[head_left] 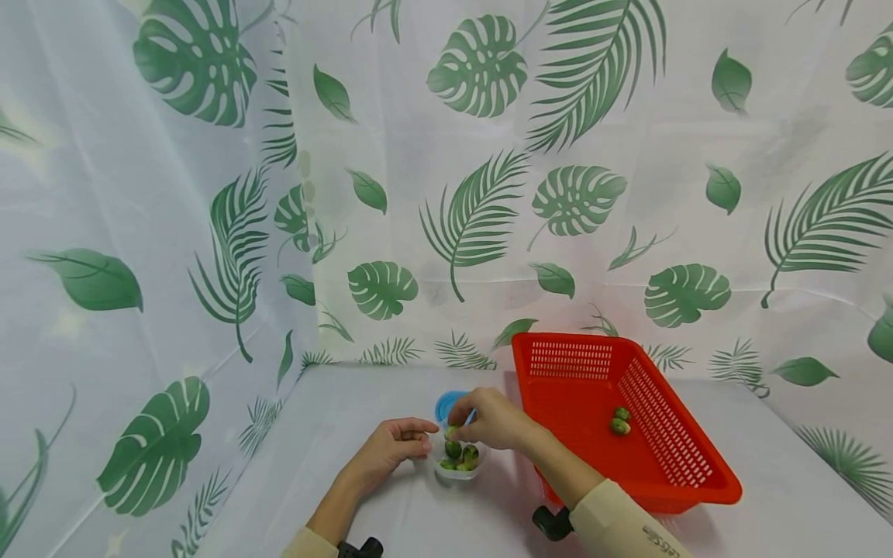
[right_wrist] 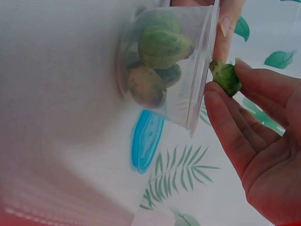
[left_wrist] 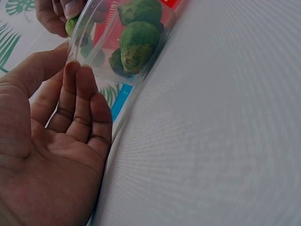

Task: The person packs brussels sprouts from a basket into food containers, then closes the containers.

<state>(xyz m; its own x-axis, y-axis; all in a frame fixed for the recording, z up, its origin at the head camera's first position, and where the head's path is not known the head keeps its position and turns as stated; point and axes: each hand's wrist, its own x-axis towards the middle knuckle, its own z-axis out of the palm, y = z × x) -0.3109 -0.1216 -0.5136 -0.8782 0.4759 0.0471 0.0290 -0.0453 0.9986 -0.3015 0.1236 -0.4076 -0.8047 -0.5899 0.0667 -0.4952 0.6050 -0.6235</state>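
Note:
A clear plastic tub (head_left: 456, 474) stands on the table with several Brussels sprouts (left_wrist: 140, 42) inside. My right hand (head_left: 491, 418) is over the tub and pinches one small Brussels sprout (right_wrist: 226, 78) between thumb and fingertips, just outside the rim's opening. On the tub's left side is my left hand (head_left: 392, 453), its fingertips (left_wrist: 85, 77) at the rim and its palm bare, with the fingers slightly bent and nothing gripped. Behind the tub lies a round blue lid (head_left: 448, 404), partly covered by my right hand.
To the right sits a large red plastic basket (head_left: 558, 411) with slotted walls, and two Brussels sprouts (head_left: 619, 422) lie in it. The white table (head_left: 349, 395) meets a leaf-patterned cloth (head_left: 391, 232) at the back and left.

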